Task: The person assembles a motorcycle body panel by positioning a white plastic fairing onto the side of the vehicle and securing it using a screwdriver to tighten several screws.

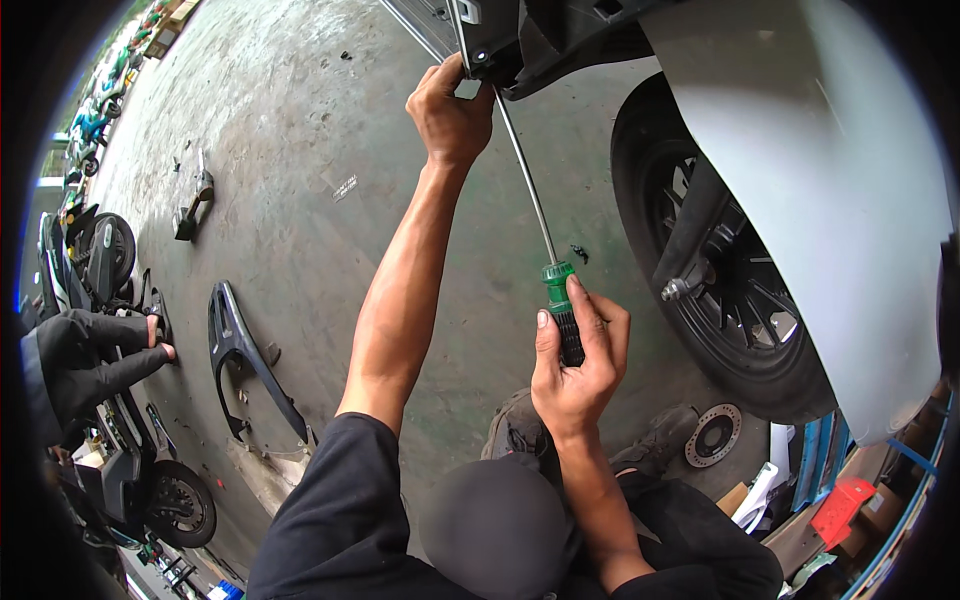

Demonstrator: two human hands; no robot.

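Observation:
My right hand [582, 365] is closed round the green and black handle of a long screwdriver [528, 168]. Its thin metal shaft slants up and away to the lower corner of a black plastic panel [570, 45] on a scooter or motorcycle. There my left hand [450, 112] reaches up with bent fingers, pinched close to the panel corner and the far end of the shaft. What those fingers grip, and the screwdriver's tip, are hidden. Right of the hands are the black wheel [628, 180] and a pale grey body panel [820, 170].
On the floor at left lie a black forked plastic part [228, 330] and a dark tool-like object [197, 200]. A brake disc [713, 436] lies below the wheel. A red object [842, 512] is at lower right. At far left, a person in dark trousers [85, 365] sits among motorcycles.

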